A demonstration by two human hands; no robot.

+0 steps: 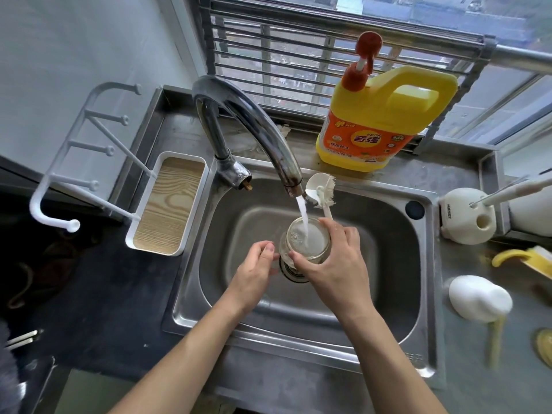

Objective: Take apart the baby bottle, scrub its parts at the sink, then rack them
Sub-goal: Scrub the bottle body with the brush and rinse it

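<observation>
The clear baby bottle body (309, 242) stands upright over the sink (388, 234) with its mouth under the faucet (254, 124). Water streams into it and foam shows inside. My right hand (334, 264) grips the bottle from the right, thumb on its near side. The handle of a white bottle brush (321, 189) rises from between that hand's fingers. My left hand (254, 273) has loosely curled fingers, and its fingertips touch the bottle's left side. The white peg drying rack (89, 150) with its wood-grain tray (167, 204) stands left of the sink.
A yellow detergent jug (376, 121) with a red pump sits behind the sink. On the right counter are a white brush holder (466, 216), a white dome-shaped cap (478, 297), a yellow-handled part (519, 256) and a yellowish ring (543, 345). The drain (294, 274) lies below the bottle.
</observation>
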